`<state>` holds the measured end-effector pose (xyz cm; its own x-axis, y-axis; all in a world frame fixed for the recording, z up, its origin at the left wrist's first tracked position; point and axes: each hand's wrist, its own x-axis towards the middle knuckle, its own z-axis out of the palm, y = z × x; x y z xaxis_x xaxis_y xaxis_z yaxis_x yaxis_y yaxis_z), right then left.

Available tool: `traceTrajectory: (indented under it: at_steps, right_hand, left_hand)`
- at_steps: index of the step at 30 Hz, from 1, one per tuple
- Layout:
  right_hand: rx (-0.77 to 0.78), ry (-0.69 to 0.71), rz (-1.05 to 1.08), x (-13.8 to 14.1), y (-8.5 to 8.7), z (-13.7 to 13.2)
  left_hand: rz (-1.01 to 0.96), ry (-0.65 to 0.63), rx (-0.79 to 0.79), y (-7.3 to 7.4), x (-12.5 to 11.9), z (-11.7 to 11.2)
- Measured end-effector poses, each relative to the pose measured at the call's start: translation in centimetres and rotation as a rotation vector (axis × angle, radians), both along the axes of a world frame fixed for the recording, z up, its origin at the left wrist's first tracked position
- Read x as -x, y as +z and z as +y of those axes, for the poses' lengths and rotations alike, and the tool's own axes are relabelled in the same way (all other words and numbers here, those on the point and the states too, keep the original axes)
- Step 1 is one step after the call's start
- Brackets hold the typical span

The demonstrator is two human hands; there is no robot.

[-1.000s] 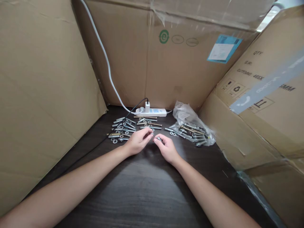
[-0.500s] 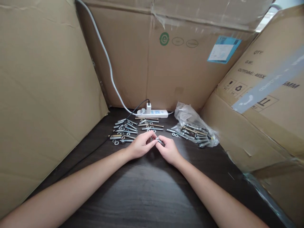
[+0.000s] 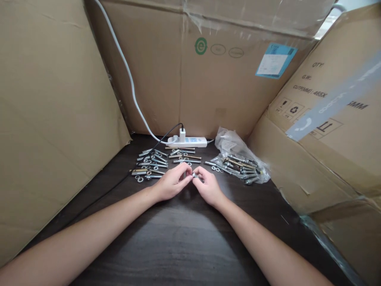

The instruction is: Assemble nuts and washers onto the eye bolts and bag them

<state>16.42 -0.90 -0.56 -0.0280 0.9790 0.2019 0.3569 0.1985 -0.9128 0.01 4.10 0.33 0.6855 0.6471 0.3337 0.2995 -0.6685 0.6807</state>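
Note:
My left hand (image 3: pixel 171 184) and my right hand (image 3: pixel 208 186) meet fingertip to fingertip over the dark wooden table (image 3: pixel 184 238). Between the fingertips sits a small metal bolt (image 3: pixel 195 175), pinched by my right hand. My left fingers are closed in a pinch at the bolt's end; what they hold is too small to name. Just beyond the hands lie several loose bolts and washers (image 3: pixel 154 163) in rows. A clear plastic bag of bolts (image 3: pixel 241 161) lies to the right of the hands.
A white power strip (image 3: pixel 187 141) with a plugged charger and a white cable lies at the table's back. Cardboard boxes wall in the left (image 3: pixel 53 111), back (image 3: pixel 208 71) and right (image 3: pixel 327 119). A few washers (image 3: pixel 217 169) lie beside the bag.
My two hands have drawn together from slightly apart, so their fingertips now touch at the bolt. The view has shifted slightly.

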Motion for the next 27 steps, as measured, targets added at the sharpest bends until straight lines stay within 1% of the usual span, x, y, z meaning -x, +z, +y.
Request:
traceTrajectory:
  at_steps: [2, 5, 10, 14, 17, 24, 27]
  right_hand:
    - [-0.011, -0.004, 0.001, -0.1, -0.1, 0.1]
    - [-0.023, -0.005, 0.026, -0.1, -0.2, 0.2]
    - [0.011, 0.012, 0.1, -0.4, -0.5, 0.4]
    - [0.035, 0.025, 0.123, -0.4, -0.2, 0.5]
    - [0.075, 0.04, 0.18, -0.3, 0.2, 0.4]
    - [0.122, 0.129, 0.316, 0.0, 0.6, 0.4]
    - [0.154, 0.148, 0.339, 0.1, 0.8, 0.4]
  left_hand:
    - [0.017, -0.002, 0.021, 0.0, 0.0, 0.0]
    - [0.036, -0.031, 0.003, 0.0, 0.0, -0.1]
    - [0.056, -0.037, -0.022, 0.0, 0.0, -0.1]
    - [0.072, -0.025, -0.03, 0.1, 0.1, -0.3]
    - [0.069, -0.03, -0.055, 0.2, 0.1, -0.5]
    - [0.102, 0.052, -0.1, 0.0, 0.0, -0.7]
    - [0.102, 0.067, -0.091, 0.1, -0.1, -0.7]
